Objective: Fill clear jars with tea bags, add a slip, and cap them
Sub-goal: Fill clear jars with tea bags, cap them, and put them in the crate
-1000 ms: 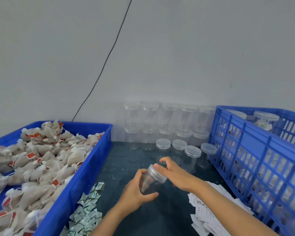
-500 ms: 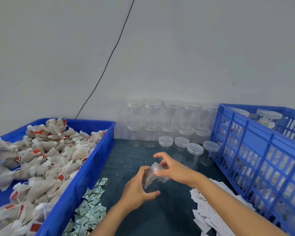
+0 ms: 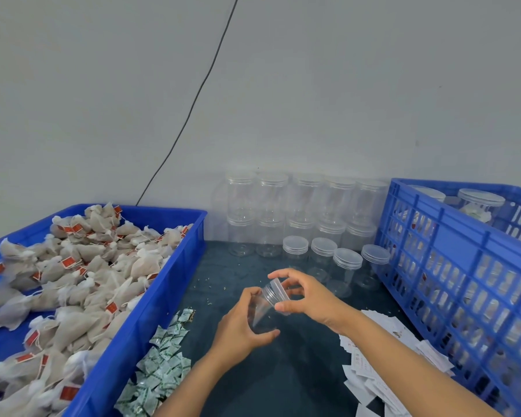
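Empty clear jar point(image 3: 260, 311), tilted toward 1 o'clock above mid-worktop point(image 3: 298, 371). Left hand point(image 3: 241, 326) wrapped round the body, right hand point(image 3: 307, 296) pinching its ribbed translucent lid point(image 3: 278, 291).

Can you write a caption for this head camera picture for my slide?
Left hand holds an empty clear jar while right hand twists its lid.

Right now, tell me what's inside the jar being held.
Nothing shows through the clear jar: no tea bags, no slip. The left hand covers its lower side, so that part can't be checked. The right hand grips the lid.
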